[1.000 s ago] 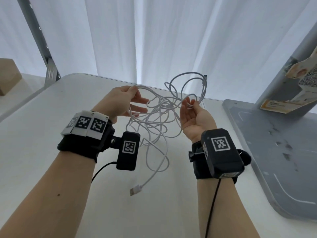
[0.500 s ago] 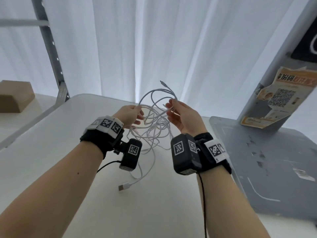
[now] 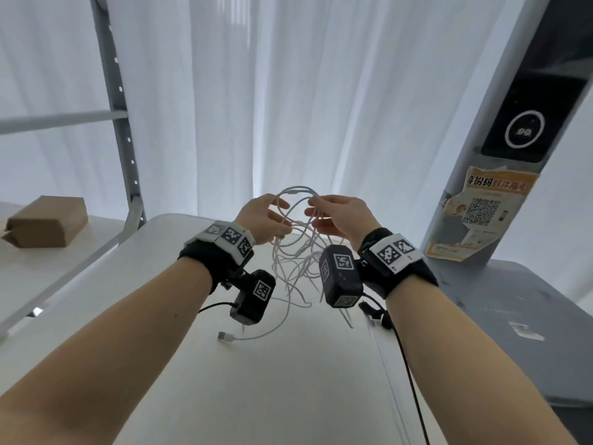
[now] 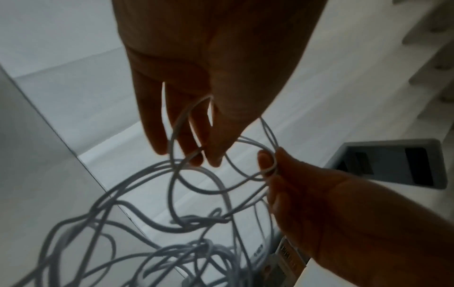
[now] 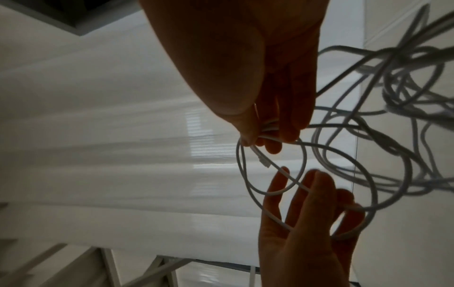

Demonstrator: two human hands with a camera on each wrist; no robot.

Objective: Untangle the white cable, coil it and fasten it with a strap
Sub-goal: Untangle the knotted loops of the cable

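A tangled white cable (image 3: 293, 261) hangs in several loops between my two raised hands above the white table (image 3: 256, 396). My right hand (image 3: 333, 216) pinches a strand near the top between thumb and fingers (image 5: 270, 126); a small connector end (image 5: 263, 161) sticks out just below the pinch. My left hand (image 3: 266, 220) faces it a short way off, its fingers (image 4: 216, 139) straight and spread, with loops draped over them (image 5: 307, 213). The cable's USB plug (image 3: 225, 336) lies on the table under my left wrist. No strap is in view.
A cardboard box (image 3: 48, 221) sits on a side surface at the left, by a grey rack upright (image 3: 118, 123). A grey stand base (image 3: 513, 316) with a post carrying a QR poster (image 3: 481, 213) adjoins the table on the right. White curtains hang behind.
Both hands have risen and drawn close together with the cable. The right hand has turned from palm-up to pinching from above. More cable has lifted; the plug stays on the table.
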